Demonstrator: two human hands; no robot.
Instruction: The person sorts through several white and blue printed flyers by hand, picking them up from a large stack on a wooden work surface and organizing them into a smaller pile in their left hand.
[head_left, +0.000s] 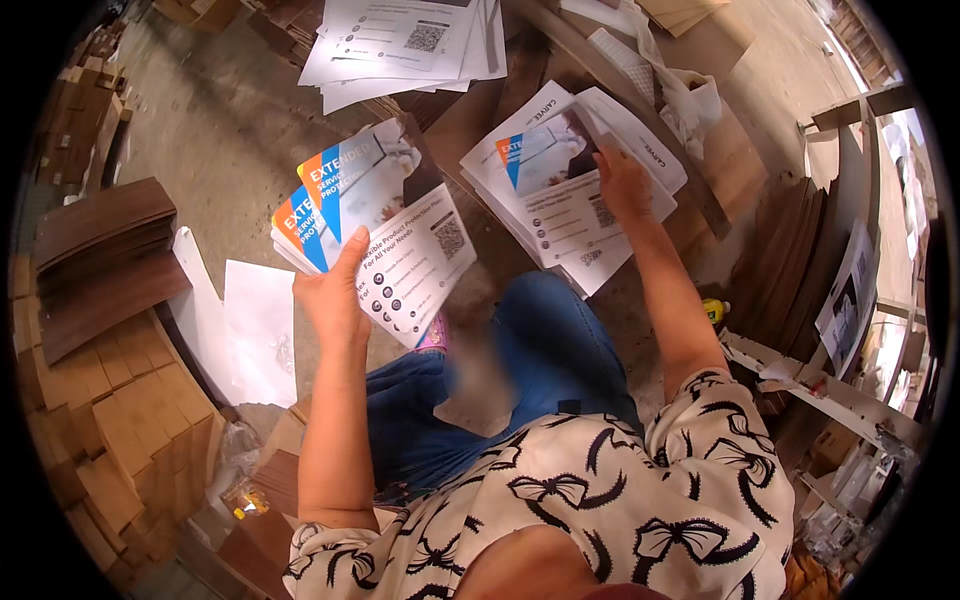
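My left hand [335, 295] grips a fanned bunch of printed leaflets [425, 255], thumb on top and the other fingers hidden underneath. They have a blue and orange corner, a photo, rows of round icons and a square code. To the right, my right hand [624, 182] pinches the right edge of a single leaflet [545, 165] of the same print. That leaflet lies over a loose pile of white printed sheets [655, 160], whose corners stick out around it. The fingertips of my right hand are partly hidden by the hand itself.
More white printed sheets [390, 40] lie in a pile at the far side. Brown boards [105, 240] and small cartons [130, 430] are stacked on my left. Blank white paper [260, 320] rests beside them. A shelf frame [810, 380] and upright brown panels [780, 250] stand on my right.
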